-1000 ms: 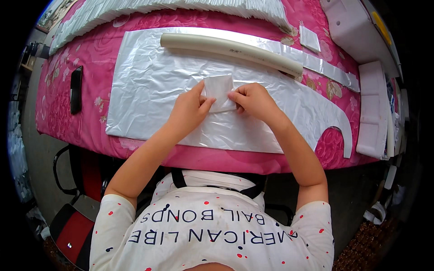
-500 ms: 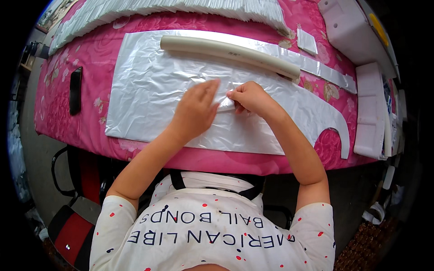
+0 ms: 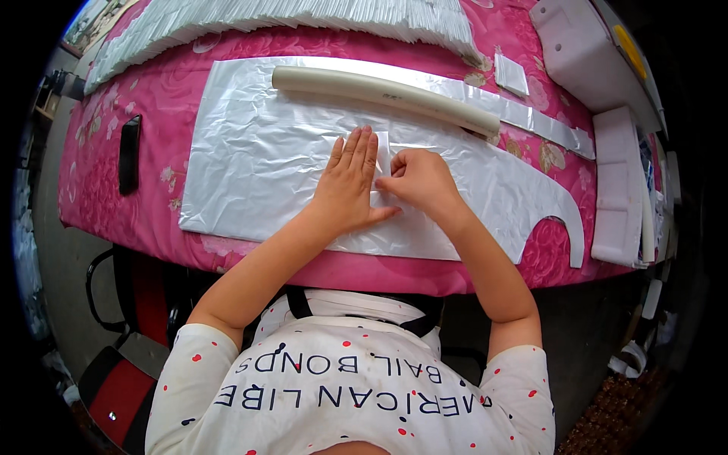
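Plastic packet (image 3: 383,145) is lying on top of a big silvery plastic sheet (image 3: 250,159), roughly mid-sheet, and both hands are on it or right at it. Left hand (image 3: 347,186) is laid flat with the fingers straight and close together and the thumb stuck out to the right, covering most of the packet, so my guess is it's there to press the folds flat and stop them springing open. Right hand (image 3: 422,182) is curled up, thumb and index finger looking like they pinch the packet's right edge, probably to keep it from sliding, though the fingertips hide exactly how much they've got. Pale tube (image 3: 379,89) lies across the far part of the sheet, and I'd say it works as a weight, since plastic that thin would likely creep around. Sheet has a curved notch at its right end, and a shiny strip (image 3: 542,127) pokes out past the tube. Long row of folded packets (image 3: 303,17) runs along the back, with a small white stack (image 3: 511,74) off to the right, maybe parked there to stay out of the hands' way. Everything's on a pink flowery tablecloth (image 3: 91,171).
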Motion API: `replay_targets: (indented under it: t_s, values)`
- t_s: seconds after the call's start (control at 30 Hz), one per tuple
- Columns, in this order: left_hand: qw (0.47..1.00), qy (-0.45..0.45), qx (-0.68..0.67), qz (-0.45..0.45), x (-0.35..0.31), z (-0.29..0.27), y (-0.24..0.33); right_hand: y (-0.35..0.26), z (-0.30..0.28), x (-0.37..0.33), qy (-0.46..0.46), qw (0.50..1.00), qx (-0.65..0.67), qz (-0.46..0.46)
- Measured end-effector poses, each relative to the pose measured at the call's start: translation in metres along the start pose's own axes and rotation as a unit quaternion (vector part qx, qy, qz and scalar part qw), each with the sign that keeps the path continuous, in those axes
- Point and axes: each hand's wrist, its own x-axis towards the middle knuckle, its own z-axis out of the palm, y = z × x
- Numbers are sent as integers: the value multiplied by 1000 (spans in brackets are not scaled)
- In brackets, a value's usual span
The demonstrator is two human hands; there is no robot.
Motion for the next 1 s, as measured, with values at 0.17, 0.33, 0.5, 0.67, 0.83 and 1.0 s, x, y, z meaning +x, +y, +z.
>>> replay_targets:
  t_s: [0.17,0.33,0.5,0.67,0.83,1.0]
  values:
    - [998,61,-14,14,-5,-5,-1,-9,-7,-17,35,961,-273,-4]
    - [971,149,-188,-25,-49,-38,3,-20,11,5,181,915,-196,-302]
    - [900,-84,-399,-157,-125,-75,3,-13,62,37,145,923,-151,-324]
    - [611,-75,-616,-492,-188,-71,11,-50,122,-22,73,947,-80,-302]
    - [522,108,-668,-519,-205,-56,7,-91,135,-79,-151,931,51,-330]
    - [859,11,-396,-325,-165,-88,2,-79,88,-66,-45,892,-58,-446]
